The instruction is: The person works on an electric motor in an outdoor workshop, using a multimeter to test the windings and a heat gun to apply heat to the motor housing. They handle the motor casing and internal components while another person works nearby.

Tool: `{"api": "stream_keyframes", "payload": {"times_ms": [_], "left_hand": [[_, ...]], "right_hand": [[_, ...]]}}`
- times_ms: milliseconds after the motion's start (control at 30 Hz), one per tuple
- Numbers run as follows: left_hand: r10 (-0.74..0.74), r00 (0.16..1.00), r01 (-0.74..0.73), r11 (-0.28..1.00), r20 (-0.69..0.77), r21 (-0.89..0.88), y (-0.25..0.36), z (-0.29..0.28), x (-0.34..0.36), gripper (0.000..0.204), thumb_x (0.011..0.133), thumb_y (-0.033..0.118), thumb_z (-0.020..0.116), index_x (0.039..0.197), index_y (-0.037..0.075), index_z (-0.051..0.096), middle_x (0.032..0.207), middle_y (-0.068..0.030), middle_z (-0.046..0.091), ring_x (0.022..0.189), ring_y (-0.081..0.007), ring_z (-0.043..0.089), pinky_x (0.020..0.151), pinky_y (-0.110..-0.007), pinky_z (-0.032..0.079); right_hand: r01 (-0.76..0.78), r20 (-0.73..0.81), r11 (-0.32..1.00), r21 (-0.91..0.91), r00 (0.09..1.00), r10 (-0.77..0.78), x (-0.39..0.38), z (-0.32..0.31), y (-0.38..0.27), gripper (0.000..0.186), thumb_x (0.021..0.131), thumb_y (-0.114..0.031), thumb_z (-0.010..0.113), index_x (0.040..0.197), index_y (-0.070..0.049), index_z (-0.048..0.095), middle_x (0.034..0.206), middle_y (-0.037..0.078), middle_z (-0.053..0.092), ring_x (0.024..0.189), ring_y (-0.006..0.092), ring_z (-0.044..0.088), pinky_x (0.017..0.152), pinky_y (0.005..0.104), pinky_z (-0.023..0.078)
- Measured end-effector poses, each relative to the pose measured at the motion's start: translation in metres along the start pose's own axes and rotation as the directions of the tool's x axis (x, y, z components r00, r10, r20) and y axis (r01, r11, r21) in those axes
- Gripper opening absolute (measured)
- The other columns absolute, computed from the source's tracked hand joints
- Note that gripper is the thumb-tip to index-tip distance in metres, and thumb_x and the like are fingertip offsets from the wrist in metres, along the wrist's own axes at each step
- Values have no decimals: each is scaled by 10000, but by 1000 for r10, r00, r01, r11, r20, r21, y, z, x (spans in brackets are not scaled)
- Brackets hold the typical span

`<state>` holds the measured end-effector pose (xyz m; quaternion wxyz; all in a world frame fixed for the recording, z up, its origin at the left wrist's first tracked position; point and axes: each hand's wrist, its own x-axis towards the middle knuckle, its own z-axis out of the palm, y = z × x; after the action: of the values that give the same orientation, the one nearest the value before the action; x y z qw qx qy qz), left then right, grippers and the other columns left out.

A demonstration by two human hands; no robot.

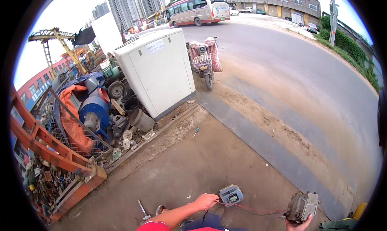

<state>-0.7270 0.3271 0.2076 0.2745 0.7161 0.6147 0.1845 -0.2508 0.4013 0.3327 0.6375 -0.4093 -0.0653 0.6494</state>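
Observation:
My left hand is closed in a pinch on thin test wires at the lower middle. A red wire and a dark one run from there to the right. They lead to a grey, boxy metal device with a small stub on its side. My right hand grips that device from below, its fingers partly hidden. Beside my left hand, a blue-grey electric motor rests on the ground with its terminal box open. Whether the wire ends touch the terminals is too small to tell.
A screwdriver and a hammer-like tool lie on the dirt. Left stand an orange steel frame, scrap with a blue blower, and a white cabinet. Ahead are a parked scooter and a bus on the road.

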Motion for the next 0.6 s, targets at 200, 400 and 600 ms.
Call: {"api": "stream_keyframes", "payload": {"times_ms": [200, 400, 600], "left_hand": [[-220, 970, 235, 957, -106, 168, -60, -49, -27, 133, 894, 212, 622, 971, 104, 629, 958, -80, 693, 933, -309, 674, 754, -457, 511], [-408, 892, 451, 836, -195, 311, -82, -74, -66, 180, 934, 264, 590, 1020, 124, 664, 984, -74, 699, 972, -287, 673, 798, -471, 501], [-462, 857, 513, 810, -229, 284, -55, -91, -52, 218, 921, 304, 640, 972, 106, 716, 959, -105, 726, 925, -321, 687, 784, -469, 523]], "right_hand": [[-84, 21, 996, -10, 996, 84, 47, 37, 21, 639, 895, -534, 481, 1414, -164, 523, 1378, 122, 558, 1225, 398, 526, 848, 622, 485], [-167, 140, 984, -59, 975, 174, 125, 24, 45, 662, 917, -602, 444, 1396, -153, 534, 1310, 161, 599, 1148, 415, 573, 810, 607, 510], [-299, 248, 954, 18, 926, 285, 159, 46, 43, 576, 968, -536, 417, 1364, -146, 568, 1320, 108, 620, 1162, 376, 588, 916, 593, 478]]}}
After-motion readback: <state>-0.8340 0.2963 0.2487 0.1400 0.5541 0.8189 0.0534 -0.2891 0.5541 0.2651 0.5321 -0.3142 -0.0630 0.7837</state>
